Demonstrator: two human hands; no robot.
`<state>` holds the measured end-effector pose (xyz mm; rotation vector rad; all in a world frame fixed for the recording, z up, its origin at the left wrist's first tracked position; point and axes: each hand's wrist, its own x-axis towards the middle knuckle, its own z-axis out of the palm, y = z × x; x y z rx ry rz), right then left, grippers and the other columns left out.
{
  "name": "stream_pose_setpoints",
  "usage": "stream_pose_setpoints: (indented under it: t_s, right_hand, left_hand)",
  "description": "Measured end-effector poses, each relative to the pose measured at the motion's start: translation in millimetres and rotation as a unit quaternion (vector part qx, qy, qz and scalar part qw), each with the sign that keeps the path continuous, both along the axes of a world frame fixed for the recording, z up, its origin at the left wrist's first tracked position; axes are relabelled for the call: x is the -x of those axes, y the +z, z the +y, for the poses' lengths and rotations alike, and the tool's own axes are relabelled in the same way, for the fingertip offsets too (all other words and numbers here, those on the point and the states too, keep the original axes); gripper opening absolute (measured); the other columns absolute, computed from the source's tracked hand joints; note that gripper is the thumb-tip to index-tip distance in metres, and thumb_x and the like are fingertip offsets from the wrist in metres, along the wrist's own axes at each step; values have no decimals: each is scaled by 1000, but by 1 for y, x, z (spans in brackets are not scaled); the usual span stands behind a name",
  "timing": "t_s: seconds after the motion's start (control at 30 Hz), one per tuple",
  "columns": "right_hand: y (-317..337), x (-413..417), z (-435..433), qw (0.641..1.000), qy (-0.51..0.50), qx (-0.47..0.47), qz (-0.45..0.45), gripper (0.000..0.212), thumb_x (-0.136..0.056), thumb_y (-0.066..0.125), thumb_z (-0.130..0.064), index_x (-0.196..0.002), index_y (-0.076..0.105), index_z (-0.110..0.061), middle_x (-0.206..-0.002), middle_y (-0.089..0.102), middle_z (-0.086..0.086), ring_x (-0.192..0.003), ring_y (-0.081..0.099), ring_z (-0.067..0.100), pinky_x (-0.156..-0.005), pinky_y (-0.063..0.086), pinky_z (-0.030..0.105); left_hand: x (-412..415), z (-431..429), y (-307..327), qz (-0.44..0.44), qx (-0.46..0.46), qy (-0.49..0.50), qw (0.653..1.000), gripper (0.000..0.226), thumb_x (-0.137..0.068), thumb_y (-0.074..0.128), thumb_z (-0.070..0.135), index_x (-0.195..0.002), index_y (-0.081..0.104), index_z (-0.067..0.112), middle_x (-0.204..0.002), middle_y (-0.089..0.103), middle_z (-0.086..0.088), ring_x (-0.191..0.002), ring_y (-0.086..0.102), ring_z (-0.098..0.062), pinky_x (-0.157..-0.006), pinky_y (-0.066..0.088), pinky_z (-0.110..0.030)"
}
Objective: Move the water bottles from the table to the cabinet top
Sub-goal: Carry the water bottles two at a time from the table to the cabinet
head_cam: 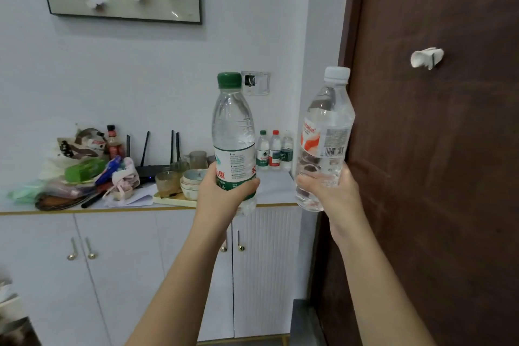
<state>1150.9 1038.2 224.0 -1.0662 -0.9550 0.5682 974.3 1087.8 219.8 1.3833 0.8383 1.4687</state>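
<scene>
My left hand (222, 194) grips a clear water bottle with a green cap and green label (233, 132), held upright in the air in front of the cabinet. My right hand (331, 188) grips a second clear bottle with a white cap and an orange-and-white label (325, 126), tilted slightly right. Both bottles hang above the front edge of the white cabinet top (275, 185). Three small water bottles (274, 152) stand at the back right corner of that top, against the wall.
The cabinet top's left and middle hold a pile of bags and packets (81, 171), a black router (153, 166), glasses and stacked bowls on a tray (182, 182). A brown door (435, 149) stands to the right. Cabinet doors (112, 261) are below.
</scene>
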Motion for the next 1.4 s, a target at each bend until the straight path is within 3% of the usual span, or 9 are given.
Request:
stream_pose_setpoints:
  t_s: [0.23,0.47,0.57,0.77,0.9,1.07,1.17,1.3,1.4]
  right_hand:
    - [0,-51,102,1000,4,-5,3,54,-75,78,2,-119,59,-24,-110,72,0,-100,70,16,-88,56,35]
    - [-26,-81,185,999,6,17,-29,53,-74,78,5,-110,60,-30,-103,74,-4,-95,71,13,-89,57,37]
    - [-44,-92,225,999,-9,27,-29,54,-72,81,1,-110,61,-32,-105,73,-4,-98,71,16,-91,56,44]
    - [-72,-121,325,997,-47,39,-38,55,-70,82,-2,-108,59,-35,-106,73,-2,-99,70,16,-91,56,47]
    - [-87,-139,390,995,-70,60,-44,60,-70,84,-6,-113,54,-36,-109,70,-6,-101,69,13,-88,57,38]
    - [-124,-161,454,987,-99,117,-41,68,-71,82,-2,-125,49,-27,-107,67,-7,-96,68,11,-69,55,20]
    - [-153,-170,477,981,-110,156,-30,70,-71,82,-1,-128,48,-21,-106,66,-11,-90,67,-2,-76,54,17]
    - [-189,-181,501,970,-124,205,-35,71,-68,85,-6,-126,48,-22,-113,67,-2,-102,67,15,-93,54,39]
    - [-208,-187,513,966,-125,225,-35,70,-67,85,-8,-125,48,-22,-114,67,0,-104,67,19,-94,54,43]
  left_hand:
    - [-40,96,-6,4,-7,8,1000,43,-72,80,4,-95,57,31,-93,68,9,-86,65,-4,-56,48,-6]
    - [-72,183,-24,19,4,5,1000,50,-71,80,6,-112,55,21,-100,68,5,-89,66,-7,-58,49,-8]
    - [-88,225,-35,25,4,-1,1000,48,-73,80,6,-109,54,23,-98,67,7,-79,66,0,-56,49,-8]
    - [-126,327,-64,39,3,-32,999,47,-73,79,5,-109,53,22,-97,66,8,-82,64,-1,-56,48,-8]
    - [-149,398,-89,60,8,-53,997,47,-72,79,1,-107,54,21,-95,67,8,-76,65,6,-60,51,-11]
    - [-172,474,-128,108,46,-79,990,49,-69,82,9,-111,56,14,-98,70,-1,-90,68,-17,-67,54,-25]
    - [-186,500,-154,119,82,-80,986,53,-70,81,6,-113,53,14,-101,68,-4,-91,66,-20,-72,57,-33]
    - [-200,519,-181,146,107,-85,980,56,-70,81,6,-116,50,15,-104,66,-1,-93,65,-16,-72,55,-29]
    - [-210,528,-198,164,119,-93,975,56,-70,80,6,-116,50,16,-103,66,0,-93,65,-16,-76,57,-33]
